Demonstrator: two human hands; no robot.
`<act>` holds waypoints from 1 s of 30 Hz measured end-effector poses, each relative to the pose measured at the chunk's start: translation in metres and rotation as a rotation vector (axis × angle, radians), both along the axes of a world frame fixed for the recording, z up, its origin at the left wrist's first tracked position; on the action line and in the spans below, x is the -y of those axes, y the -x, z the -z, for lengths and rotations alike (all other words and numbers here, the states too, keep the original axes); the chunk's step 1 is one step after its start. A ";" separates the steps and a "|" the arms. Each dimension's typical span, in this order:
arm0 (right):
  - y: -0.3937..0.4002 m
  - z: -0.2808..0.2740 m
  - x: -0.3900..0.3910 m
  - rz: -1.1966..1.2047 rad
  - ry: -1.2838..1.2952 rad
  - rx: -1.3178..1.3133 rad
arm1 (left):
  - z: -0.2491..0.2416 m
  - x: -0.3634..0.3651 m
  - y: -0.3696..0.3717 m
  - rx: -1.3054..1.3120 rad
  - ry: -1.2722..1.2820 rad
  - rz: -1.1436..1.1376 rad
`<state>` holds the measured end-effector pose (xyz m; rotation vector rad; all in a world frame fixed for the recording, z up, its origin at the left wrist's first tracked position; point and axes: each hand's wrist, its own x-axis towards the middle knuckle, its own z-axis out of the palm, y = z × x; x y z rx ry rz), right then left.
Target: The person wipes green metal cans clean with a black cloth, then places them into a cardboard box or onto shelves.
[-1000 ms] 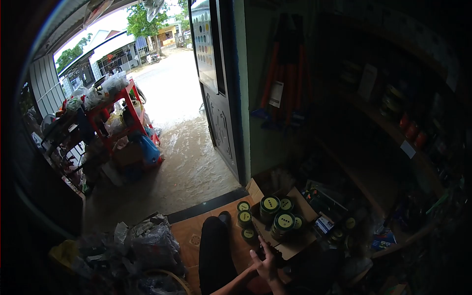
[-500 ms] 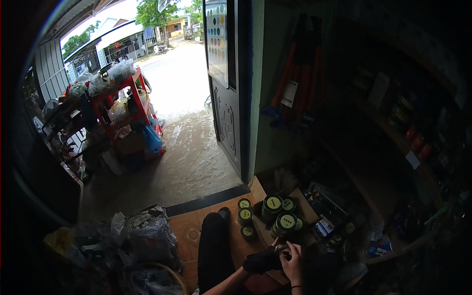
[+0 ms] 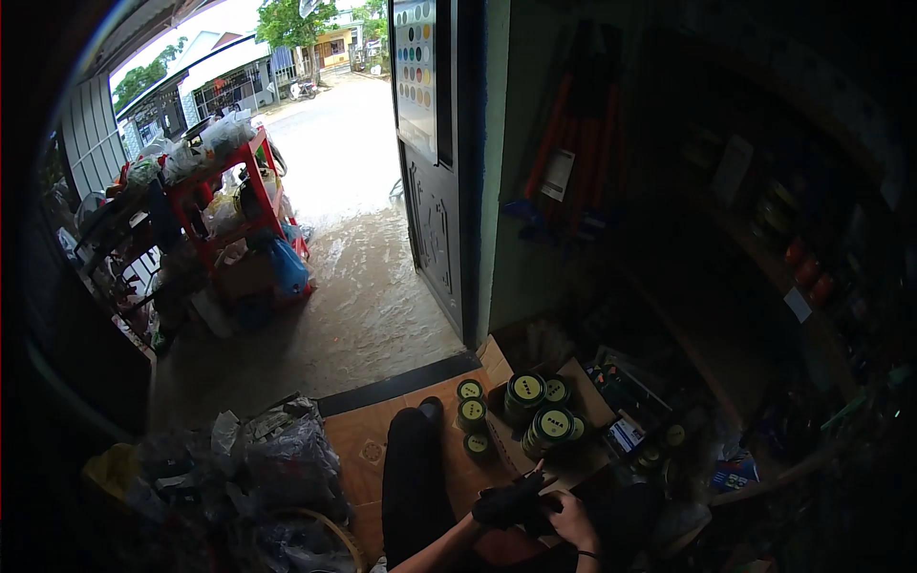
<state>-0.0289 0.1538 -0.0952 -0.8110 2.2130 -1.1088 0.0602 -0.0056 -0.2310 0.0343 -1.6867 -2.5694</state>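
My left hand [image 3: 511,502] wears a dark fingerless glove and is held in front of the cardboard box. One bare fingertip sticks out of it toward the box; its other fingers are dark and hard to make out. My right hand [image 3: 573,521], bare with a dark band at the wrist, sits against the left one. Its fingers are curled at the side of the black glove [image 3: 527,495]. Just beyond stands the open cardboard box [image 3: 499,437] with several paint cans [image 3: 554,424] with yellow-green lids. Small cans [image 3: 472,410] stand in a row left of the box.
My outstretched leg [image 3: 413,477] lies on the orange tiled floor [image 3: 368,473]. Plastic-wrapped bundles [image 3: 291,458] are piled at left. Past the doorsill stands a red rack [image 3: 256,220] beside the open dark door [image 3: 435,229]. Orange-handled tools [image 3: 573,162] hang on the wall; dim shelves [image 3: 764,258] line the right.
My right hand has lowered slightly, its raised fingers now curled in against the glove. My left hand stays close to the same spot. The view has shifted a little.
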 end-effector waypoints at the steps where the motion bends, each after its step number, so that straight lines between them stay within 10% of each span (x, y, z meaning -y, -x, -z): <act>1: 0.002 0.000 -0.001 -0.002 -0.024 0.042 | -0.011 0.002 -0.001 0.011 -0.005 0.021; 12: 0.016 -0.074 0.029 0.318 0.289 -0.260 | -0.115 0.020 -0.010 -0.017 -0.386 0.172; 17: 0.005 -0.102 0.031 0.600 0.390 -0.641 | -0.149 0.025 0.034 -0.087 0.103 -0.078; 22: -0.030 -0.107 0.024 0.153 0.429 -0.657 | -0.202 0.012 0.059 -0.296 -0.578 -0.018; 30: -0.036 -0.079 0.028 0.142 0.532 -0.556 | -0.183 0.010 0.078 -0.109 -0.370 -0.113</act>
